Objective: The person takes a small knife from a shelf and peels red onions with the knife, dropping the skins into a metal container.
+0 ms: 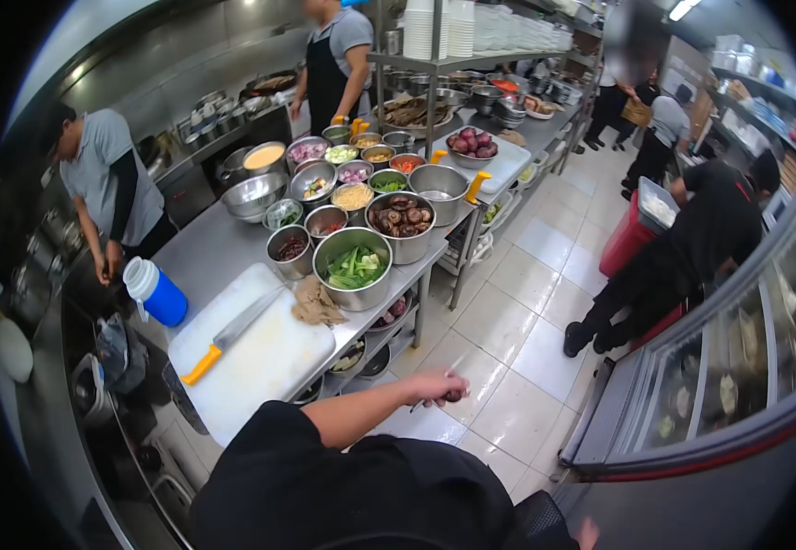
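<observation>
1. Left hand [439,386] has its fingers curled around a small dark item [454,395], with a thin pale stick [454,368] jutting past the fingers; what either is cannot be told. Both are held over the floor [499,367], right of the counter's near end. Right hand [588,533] shows only partly at the near edge, well apart from the left; whether it is spread or holding anything, I cannot tell.
2. Far left, a person [109,170] in a grey shirt stands head down, hands close together.
3. On the left of the counter [205,238] stands a blue jug [165,302] with a white top.
4. Right of it and nearer lies a white board [279,367]. An orange-handled knife [233,335] rests on it, and crumpled brown paper or cloth [317,301] sits at its right edge.
5. Farther right is a pot [361,298] of greens [354,267]; behind it, another pot [407,252] holds mushrooms [403,218].
6. Right, a person [719,220] in black bends beside a red bin [623,240].
</observation>
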The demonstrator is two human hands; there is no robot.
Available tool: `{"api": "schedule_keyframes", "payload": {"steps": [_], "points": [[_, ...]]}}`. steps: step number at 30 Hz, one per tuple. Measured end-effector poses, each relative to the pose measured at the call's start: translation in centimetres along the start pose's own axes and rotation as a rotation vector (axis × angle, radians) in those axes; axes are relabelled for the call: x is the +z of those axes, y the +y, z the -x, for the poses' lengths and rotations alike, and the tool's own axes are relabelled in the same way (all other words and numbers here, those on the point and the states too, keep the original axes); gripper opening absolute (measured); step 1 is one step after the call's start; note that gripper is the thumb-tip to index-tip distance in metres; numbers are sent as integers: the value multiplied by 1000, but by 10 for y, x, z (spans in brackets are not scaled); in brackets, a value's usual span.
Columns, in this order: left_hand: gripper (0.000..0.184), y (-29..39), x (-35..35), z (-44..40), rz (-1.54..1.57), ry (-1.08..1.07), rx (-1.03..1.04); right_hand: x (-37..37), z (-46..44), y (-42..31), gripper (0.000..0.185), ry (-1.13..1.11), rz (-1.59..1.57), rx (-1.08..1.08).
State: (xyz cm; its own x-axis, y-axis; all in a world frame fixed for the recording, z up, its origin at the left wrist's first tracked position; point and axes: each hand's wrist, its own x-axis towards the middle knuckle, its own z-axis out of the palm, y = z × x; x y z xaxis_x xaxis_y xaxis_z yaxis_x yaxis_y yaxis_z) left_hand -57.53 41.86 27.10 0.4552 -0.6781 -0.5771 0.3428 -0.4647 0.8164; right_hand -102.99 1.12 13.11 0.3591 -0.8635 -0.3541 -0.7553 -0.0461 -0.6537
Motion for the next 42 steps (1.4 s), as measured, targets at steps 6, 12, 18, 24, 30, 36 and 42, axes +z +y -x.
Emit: {"api": "schedule_keyframes", "payload": {"steps": [6, 12, 18, 24, 30, 36, 42], "points": [[28, 59, -31, 10, 395, 202, 156, 99, -82, -382, 71, -354, 571, -1094], [31, 124, -84, -39, 695, 389, 335, 221, 23, -611, 73, -821, 306, -1638], [40, 189, -145, -110, 709, 326, 495, 259, -14, -700, 68, -902, 224, -1610], [48, 224, -198, -152, 553, 361, 474, 303, -69, -772, 52, -959, 46, -1517], [70, 233, -221, -182, 963, 644, 415, 368, -129, -841, 45, -1554, -170, -875], [48, 261, -214, -197, 230, 1307, 259, 426, -169, -892, 51, -1848, -201, -501], [47, 277, -198, -210, 62, 1468, 137, 439, -182, -904, 54, -1985, -86, -338]]}}
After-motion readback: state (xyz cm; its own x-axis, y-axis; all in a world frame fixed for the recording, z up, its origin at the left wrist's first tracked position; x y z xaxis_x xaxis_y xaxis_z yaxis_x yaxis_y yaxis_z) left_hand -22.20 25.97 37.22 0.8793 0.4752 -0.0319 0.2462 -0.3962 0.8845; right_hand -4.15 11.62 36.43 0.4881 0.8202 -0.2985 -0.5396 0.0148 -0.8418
